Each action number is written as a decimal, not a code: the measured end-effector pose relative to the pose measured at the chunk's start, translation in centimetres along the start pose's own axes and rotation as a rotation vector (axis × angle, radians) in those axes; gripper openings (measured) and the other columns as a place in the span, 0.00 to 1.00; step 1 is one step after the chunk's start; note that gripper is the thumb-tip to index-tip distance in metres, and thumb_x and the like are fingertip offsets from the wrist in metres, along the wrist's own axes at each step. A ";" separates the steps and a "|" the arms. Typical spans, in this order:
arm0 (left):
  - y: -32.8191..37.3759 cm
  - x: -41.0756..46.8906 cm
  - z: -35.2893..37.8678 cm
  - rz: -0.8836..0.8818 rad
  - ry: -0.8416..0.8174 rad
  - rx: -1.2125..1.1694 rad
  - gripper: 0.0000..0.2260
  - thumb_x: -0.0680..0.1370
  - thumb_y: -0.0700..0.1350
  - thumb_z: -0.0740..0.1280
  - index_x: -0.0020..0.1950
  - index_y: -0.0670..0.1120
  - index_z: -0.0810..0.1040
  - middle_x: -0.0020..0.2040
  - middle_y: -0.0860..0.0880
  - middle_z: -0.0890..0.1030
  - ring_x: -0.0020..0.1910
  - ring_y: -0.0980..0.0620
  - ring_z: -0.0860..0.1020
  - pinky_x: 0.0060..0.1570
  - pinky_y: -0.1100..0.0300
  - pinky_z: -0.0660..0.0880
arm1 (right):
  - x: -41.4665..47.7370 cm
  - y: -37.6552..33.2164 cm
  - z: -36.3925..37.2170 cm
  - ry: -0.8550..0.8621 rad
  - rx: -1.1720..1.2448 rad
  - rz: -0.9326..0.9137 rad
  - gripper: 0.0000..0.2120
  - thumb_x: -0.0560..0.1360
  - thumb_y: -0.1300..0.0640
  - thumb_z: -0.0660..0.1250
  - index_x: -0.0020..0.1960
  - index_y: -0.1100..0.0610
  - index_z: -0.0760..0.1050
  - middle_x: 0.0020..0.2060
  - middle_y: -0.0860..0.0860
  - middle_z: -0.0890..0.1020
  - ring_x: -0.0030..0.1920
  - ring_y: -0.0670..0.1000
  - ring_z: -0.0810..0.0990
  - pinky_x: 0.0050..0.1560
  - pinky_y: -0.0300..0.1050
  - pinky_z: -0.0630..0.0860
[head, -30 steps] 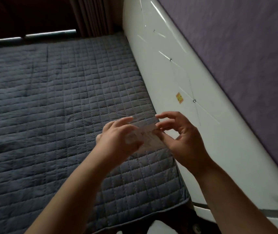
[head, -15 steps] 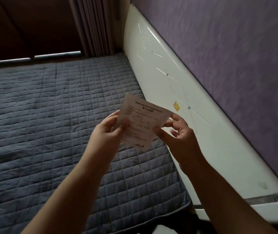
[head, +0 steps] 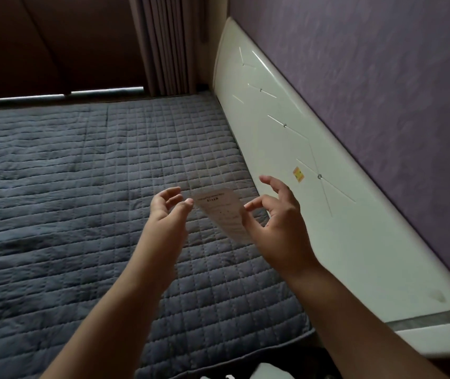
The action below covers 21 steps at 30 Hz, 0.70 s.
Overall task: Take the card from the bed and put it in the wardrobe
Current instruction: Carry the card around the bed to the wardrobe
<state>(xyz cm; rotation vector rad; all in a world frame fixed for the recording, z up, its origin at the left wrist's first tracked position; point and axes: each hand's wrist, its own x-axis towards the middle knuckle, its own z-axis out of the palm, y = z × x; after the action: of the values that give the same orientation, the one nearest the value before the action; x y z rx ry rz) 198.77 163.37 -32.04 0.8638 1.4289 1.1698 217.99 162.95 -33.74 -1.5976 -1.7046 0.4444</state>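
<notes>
Head view looks down on one bed (head: 81,214) with a dark quilted cover, its right edge tight against a white padded headboard (head: 286,149) bearing one small yellow sticker (head: 298,175), its broad left and middle bare. Two hands hover over the bed's near right corner. One white printed card (head: 224,214) is pinched in the right hand (head: 278,222), while the left hand (head: 167,212), thumb just touching the card's top corner, curls loosely open.
</notes>
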 end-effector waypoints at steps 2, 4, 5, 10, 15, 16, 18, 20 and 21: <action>-0.2 -0.2 -1.0 -0.035 0.001 -0.022 0.13 0.83 0.48 0.63 0.68 0.54 0.73 0.62 0.55 0.79 0.56 0.57 0.77 0.56 0.52 0.75 | -0.3 -0.7 0.3 0.004 -0.053 -0.024 0.10 0.74 0.44 0.75 0.46 0.50 0.81 0.76 0.51 0.72 0.75 0.55 0.69 0.64 0.64 0.78; -0.3 -0.4 -2.2 -0.036 0.017 -0.043 0.13 0.83 0.49 0.62 0.67 0.55 0.73 0.61 0.54 0.79 0.61 0.55 0.77 0.60 0.48 0.75 | -0.7 -1.4 0.5 0.012 -0.087 -0.050 0.09 0.74 0.46 0.74 0.45 0.50 0.79 0.75 0.51 0.73 0.75 0.54 0.69 0.63 0.65 0.77; -0.3 -0.5 -2.7 -0.024 0.026 -0.047 0.13 0.83 0.49 0.62 0.67 0.54 0.74 0.62 0.54 0.79 0.62 0.54 0.77 0.60 0.48 0.75 | -0.8 -1.7 0.6 0.013 -0.096 -0.057 0.09 0.75 0.47 0.74 0.44 0.50 0.78 0.75 0.51 0.73 0.75 0.54 0.69 0.64 0.65 0.77; -0.7 -1.6 -5.2 0.067 0.113 -0.005 0.11 0.83 0.46 0.62 0.66 0.54 0.73 0.59 0.56 0.79 0.55 0.59 0.77 0.59 0.52 0.74 | -1.0 -2.8 1.1 -0.033 -0.086 -0.070 0.08 0.74 0.49 0.73 0.44 0.49 0.75 0.75 0.50 0.73 0.75 0.53 0.69 0.66 0.64 0.76; -0.9 -3.7 -7.4 0.062 0.206 -0.069 0.12 0.84 0.49 0.61 0.68 0.55 0.72 0.62 0.53 0.79 0.58 0.55 0.78 0.54 0.52 0.76 | -0.6 -4.1 2.7 -0.110 -0.044 -0.162 0.08 0.74 0.49 0.74 0.44 0.51 0.76 0.73 0.51 0.74 0.74 0.54 0.70 0.66 0.65 0.75; -1.0 -4.3 -7.9 0.069 0.243 -0.076 0.12 0.84 0.49 0.61 0.67 0.55 0.73 0.61 0.53 0.79 0.57 0.55 0.78 0.52 0.55 0.75 | -0.5 -4.5 3.2 -0.138 -0.030 -0.185 0.08 0.74 0.49 0.74 0.44 0.51 0.76 0.73 0.51 0.74 0.74 0.55 0.70 0.66 0.66 0.75; -1.2 -5.6 -8.9 0.079 0.325 -0.095 0.12 0.84 0.49 0.61 0.67 0.55 0.73 0.58 0.54 0.80 0.52 0.57 0.78 0.49 0.56 0.75 | -0.4 -5.5 4.2 -0.194 0.003 -0.235 0.08 0.73 0.50 0.73 0.43 0.50 0.75 0.73 0.51 0.74 0.75 0.55 0.70 0.66 0.67 0.74; -1.5 -7.0 -9.7 0.074 0.413 -0.095 0.11 0.84 0.49 0.60 0.66 0.56 0.73 0.57 0.55 0.80 0.53 0.57 0.78 0.49 0.55 0.75 | -0.3 -6.6 5.0 -0.238 0.040 -0.294 0.08 0.73 0.50 0.74 0.43 0.51 0.75 0.73 0.52 0.75 0.75 0.56 0.70 0.67 0.66 0.74; -1.7 -7.8 -10.0 0.075 0.462 -0.096 0.10 0.84 0.50 0.60 0.65 0.58 0.74 0.57 0.55 0.80 0.53 0.56 0.78 0.49 0.55 0.74 | -0.4 -7.1 5.4 -0.261 0.061 -0.322 0.08 0.73 0.50 0.75 0.43 0.51 0.76 0.72 0.52 0.76 0.74 0.55 0.71 0.67 0.66 0.74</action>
<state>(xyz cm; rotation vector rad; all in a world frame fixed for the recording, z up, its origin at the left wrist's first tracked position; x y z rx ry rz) 190.57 153.54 -31.81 0.6056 1.7006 1.5514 209.18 162.72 -32.45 -1.2320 -2.0805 0.5536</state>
